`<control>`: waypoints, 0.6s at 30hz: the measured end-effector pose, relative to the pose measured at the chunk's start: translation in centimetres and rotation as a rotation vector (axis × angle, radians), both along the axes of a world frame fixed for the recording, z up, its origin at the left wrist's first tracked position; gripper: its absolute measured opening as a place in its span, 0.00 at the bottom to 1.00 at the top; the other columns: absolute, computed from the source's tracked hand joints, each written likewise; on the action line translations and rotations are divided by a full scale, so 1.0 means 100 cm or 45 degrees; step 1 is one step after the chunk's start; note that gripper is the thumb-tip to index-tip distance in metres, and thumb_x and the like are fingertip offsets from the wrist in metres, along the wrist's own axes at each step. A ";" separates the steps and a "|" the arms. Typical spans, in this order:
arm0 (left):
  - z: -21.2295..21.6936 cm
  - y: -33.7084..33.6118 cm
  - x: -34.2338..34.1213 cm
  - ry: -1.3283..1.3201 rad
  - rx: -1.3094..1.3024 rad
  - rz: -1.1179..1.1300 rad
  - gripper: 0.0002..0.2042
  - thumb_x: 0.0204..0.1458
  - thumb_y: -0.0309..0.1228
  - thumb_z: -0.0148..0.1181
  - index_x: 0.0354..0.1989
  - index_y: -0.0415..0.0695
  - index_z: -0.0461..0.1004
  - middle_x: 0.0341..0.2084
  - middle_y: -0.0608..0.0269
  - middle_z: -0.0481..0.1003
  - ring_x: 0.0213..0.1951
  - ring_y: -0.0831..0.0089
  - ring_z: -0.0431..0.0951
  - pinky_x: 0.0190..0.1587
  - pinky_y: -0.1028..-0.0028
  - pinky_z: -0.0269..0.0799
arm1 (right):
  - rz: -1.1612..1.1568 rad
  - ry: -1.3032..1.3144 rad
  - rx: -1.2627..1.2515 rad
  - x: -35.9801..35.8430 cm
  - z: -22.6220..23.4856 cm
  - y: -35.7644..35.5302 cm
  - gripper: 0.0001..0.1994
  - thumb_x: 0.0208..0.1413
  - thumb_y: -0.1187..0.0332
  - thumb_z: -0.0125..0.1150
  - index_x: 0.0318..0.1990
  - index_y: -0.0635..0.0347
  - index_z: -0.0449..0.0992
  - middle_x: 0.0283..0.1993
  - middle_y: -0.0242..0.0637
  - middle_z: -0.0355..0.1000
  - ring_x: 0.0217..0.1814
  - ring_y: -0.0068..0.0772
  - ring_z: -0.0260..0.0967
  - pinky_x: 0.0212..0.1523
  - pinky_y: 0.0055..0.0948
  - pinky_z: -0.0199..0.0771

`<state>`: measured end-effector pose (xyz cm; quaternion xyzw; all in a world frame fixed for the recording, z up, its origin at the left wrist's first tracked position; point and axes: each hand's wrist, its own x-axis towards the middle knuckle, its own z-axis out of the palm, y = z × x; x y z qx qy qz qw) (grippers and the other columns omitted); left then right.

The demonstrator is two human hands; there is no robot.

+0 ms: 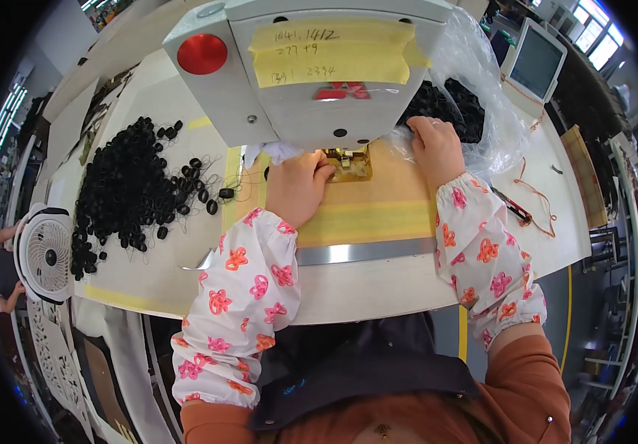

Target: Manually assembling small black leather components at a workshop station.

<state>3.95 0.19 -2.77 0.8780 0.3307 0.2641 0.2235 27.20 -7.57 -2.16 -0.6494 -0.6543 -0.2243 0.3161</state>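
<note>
On the white table [382, 285] near a fan [51, 251], black pieces [128, 185] lie left and right of the machine [296, 118], left hand [296, 191] curled under it, right hand [438, 152] bent near a bag [507, 133], both grips indiscernible.

We count 2 bare hands, 1 left hand [296, 186] and 1 right hand [438, 152], below 2 flowered sleeves [248, 296]. Over the worktop [149, 283] we have 1 machine head [219, 107] with 1 red disc [202, 54]. Toward the near edge we see 1 metal strip [378, 251]. Toward the left edge lies 1 heap of black pieces [123, 185], too overlapped for us to number. By the far right corner we find 1 clear bag [502, 140] and 1 monitor [535, 63]; nearer the right edge, at least 1 orange cord [543, 194] and 1 red-and-black tool [517, 209]. Off the left edge we count 1 fan [44, 244].
</note>
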 end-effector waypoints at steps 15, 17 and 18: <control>0.010 -0.027 -0.002 -0.462 -0.573 -0.173 0.07 0.46 0.22 0.54 0.34 0.38 0.67 0.20 0.68 0.68 0.23 0.83 0.67 0.25 0.81 0.63 | 0.676 1.689 -0.372 -0.076 0.006 -0.019 0.11 0.45 0.84 0.49 0.39 0.70 0.67 0.38 0.37 0.69 0.40 0.22 0.68 0.40 0.17 0.69; 0.011 -0.026 -0.001 -0.338 -0.571 -0.230 0.08 0.45 0.22 0.55 0.34 0.38 0.67 0.20 0.69 0.68 0.23 0.84 0.66 0.25 0.82 0.63 | 0.688 1.712 -0.378 -0.075 0.005 -0.020 0.10 0.45 0.83 0.50 0.38 0.70 0.68 0.37 0.37 0.69 0.40 0.21 0.68 0.39 0.16 0.69; 0.010 -0.026 0.000 -0.320 -0.560 -0.229 0.08 0.44 0.22 0.56 0.34 0.38 0.67 0.21 0.69 0.68 0.23 0.84 0.66 0.26 0.82 0.63 | 0.653 1.748 -0.430 -0.074 0.004 -0.020 0.10 0.45 0.82 0.51 0.38 0.70 0.68 0.36 0.36 0.70 0.39 0.21 0.69 0.39 0.17 0.69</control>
